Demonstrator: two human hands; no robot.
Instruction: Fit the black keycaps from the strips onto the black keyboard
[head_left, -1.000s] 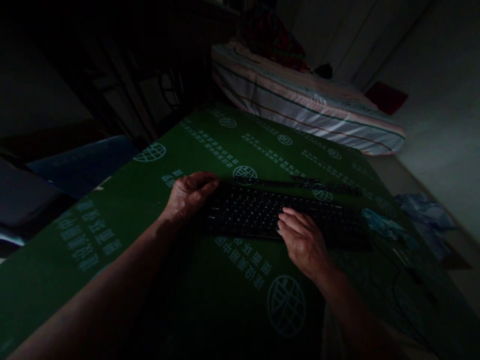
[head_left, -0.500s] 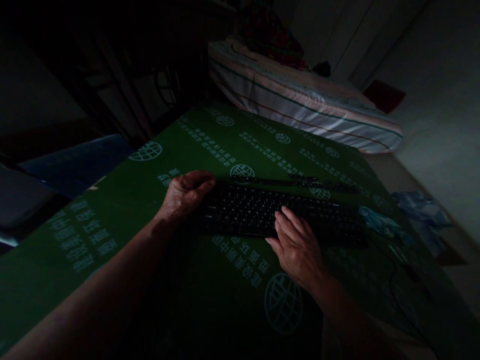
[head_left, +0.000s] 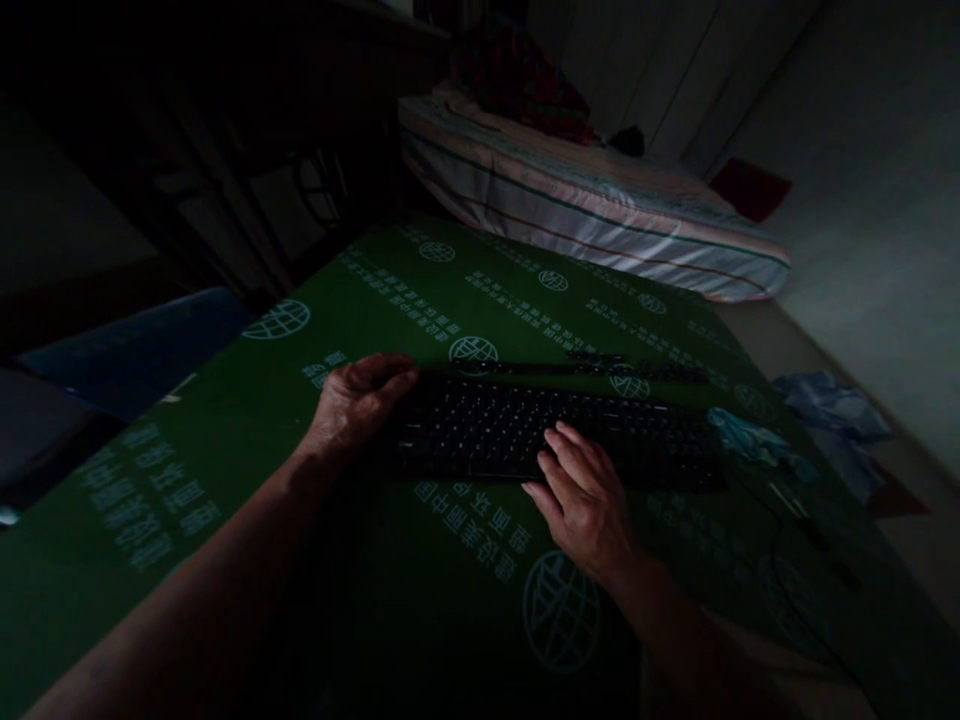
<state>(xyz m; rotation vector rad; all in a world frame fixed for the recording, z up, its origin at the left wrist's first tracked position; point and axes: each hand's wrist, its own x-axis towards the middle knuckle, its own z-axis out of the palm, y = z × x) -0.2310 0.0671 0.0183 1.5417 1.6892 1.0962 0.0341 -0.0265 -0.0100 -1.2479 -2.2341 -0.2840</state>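
Note:
A black keyboard [head_left: 480, 430] with pale key markings lies on a green printed tabletop [head_left: 360, 620]. My left hand [head_left: 364, 400] is closed at its far left corner, thumb and fingers drawn together over the edge; the fingertips are hard to see in the dim light. My right hand [head_left: 581, 490] rests over the front middle of the keys, palm down with fingers stretched out and slightly apart, and nothing shows in it. Just behind the keyboard runs a thin dark strip [head_left: 517, 368] with several small black pieces [head_left: 667, 372] beside it.
Right of the keyboard lie a crumpled turquoise cloth or wrapper [head_left: 757, 440], a thin tool-like object [head_left: 814, 530] and a dark cable [head_left: 784, 590]. A bed [head_left: 600, 215] stands beyond the table. At left is a blue seat [head_left: 135, 345]; bluish fabric [head_left: 832, 405] lies low at right.
The view has turned slightly, so everything sits a little further left and lower. Against the keyboard, both hands have kept nearly the same place; the right fingers have shifted only slightly.

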